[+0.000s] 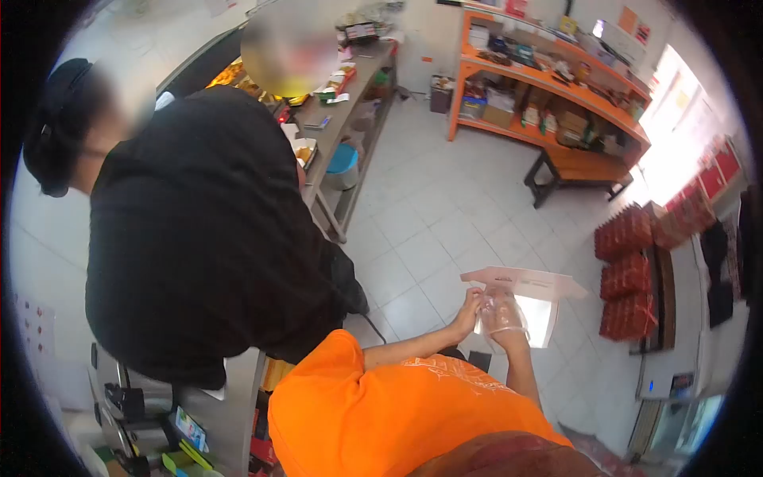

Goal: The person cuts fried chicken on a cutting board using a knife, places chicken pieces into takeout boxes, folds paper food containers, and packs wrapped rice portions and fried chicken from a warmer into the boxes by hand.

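In front of my orange shirt, both of my hands are together over the floor. My left hand (467, 313) has its fingers closed against the left side of a clear plastic cup (513, 316). From below, my right hand (511, 339) grips the same cup, and its fingers show partly through the plastic. Just behind the cup is a pale, partly unfolded cardboard box (548, 286) with a flap spread wide at the top. The box overlaps my hands, and I cannot tell which fingers support it.
A person in black (199, 230) bends close on my left beside a steel counter (318, 171) with food boxes. A blue-lidded bucket (343, 165) stands beneath it. Ahead are an orange shelf (548, 71) and a wooden bench (584, 171). Red stacked packs (628, 294) line the right.
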Demonstrator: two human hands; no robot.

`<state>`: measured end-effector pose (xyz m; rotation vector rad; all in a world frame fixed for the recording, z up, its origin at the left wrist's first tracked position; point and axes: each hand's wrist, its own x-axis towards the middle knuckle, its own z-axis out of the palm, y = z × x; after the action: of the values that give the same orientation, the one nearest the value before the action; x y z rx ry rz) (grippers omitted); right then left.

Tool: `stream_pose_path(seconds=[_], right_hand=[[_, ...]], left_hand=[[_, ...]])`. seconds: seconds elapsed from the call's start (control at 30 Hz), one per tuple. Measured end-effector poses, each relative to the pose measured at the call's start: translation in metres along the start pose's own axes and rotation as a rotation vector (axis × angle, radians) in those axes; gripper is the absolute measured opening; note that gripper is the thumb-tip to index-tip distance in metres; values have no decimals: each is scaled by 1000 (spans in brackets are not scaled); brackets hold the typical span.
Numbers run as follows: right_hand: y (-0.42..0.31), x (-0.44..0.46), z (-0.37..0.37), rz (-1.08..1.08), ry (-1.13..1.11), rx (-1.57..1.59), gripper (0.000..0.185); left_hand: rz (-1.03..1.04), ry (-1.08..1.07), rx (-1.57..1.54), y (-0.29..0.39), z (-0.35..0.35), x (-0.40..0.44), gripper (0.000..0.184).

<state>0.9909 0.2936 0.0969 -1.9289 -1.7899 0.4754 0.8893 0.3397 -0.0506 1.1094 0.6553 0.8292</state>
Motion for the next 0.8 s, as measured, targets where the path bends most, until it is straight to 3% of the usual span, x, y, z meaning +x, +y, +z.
stream_pose_path(seconds=[0.03,0.07,0.1,0.13,0.17,0.2,0.23,0.27,0.4,0.5,0.53,0.63,0.8], right_hand=[[5,27,6,-71,-5,-37,36],[13,56,8,-140,-8,-78,37],[24,85,10,-213,-17,-128,37],[38,121,21,22,-289,-106,46],[22,155,10,-42,-331,-176,46],[-5,186,-1,-121,-374,-237,47],[-23,211,-5,-199,-412,-292,48],[-11,233,-5,-589,-237,-353,47],[-92,358,-49,-1103,-563,281,45],[-127,435,-19,-1365,-690,551,37],[-149,462,-20,-1427,-683,648,26],[-193,530,15,-1367,-619,672,17],[-281,642,77,-1330,-683,579,15]], left_hand=[[13,25,18,-1,-6,23,33],[189,46,202,3,-16,46,38],[100,80,91,6,-29,71,39],[6,126,-26,14,-48,93,40],[-77,185,-149,21,-65,118,41],[-183,306,-318,29,-83,141,43],[-115,395,-362,37,-101,157,44],[-42,484,-403,43,-113,173,44],[117,703,-597,46,-192,210,52],[195,902,-690,67,-243,192,56],[224,957,-719,76,-258,190,57],[261,1030,-826,115,-291,167,58],[446,1314,-806,115,-384,158,65]])
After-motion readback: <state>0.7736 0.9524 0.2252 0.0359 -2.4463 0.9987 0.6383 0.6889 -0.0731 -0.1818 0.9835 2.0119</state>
